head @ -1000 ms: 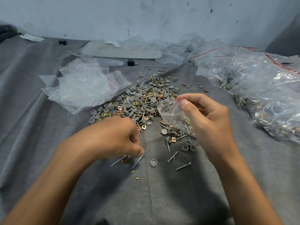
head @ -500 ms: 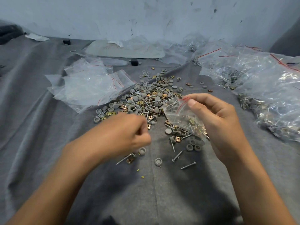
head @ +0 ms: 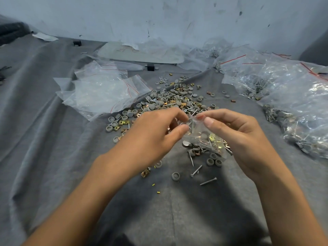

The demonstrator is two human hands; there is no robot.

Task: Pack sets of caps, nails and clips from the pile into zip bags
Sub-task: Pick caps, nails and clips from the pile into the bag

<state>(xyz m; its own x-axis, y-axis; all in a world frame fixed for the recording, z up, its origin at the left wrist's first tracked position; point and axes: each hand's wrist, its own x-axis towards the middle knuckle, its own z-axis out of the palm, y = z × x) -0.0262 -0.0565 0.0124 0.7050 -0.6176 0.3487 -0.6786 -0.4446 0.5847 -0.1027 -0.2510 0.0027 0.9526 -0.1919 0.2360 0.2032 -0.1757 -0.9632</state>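
Grey-clothed bench (head: pixel 53 157); mid-frame, zip bag (head: pixel 204 138) is pinched at its mouth by right hand (head: pixel 237 135), nails (head: pixel 190 123) apparently by left hand (head: pixel 149 139); mouth should be held wide, points fed first.

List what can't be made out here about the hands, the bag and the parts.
- Head view: whether the left hand, pinching at the zip bag mouth, also holds a part; its fingertips hide that.
- Head view: how many parts the zip bag holds; crumpled, shiny plastic blurs them.
- Head view: filled bags on the right; cut off by the frame edge.
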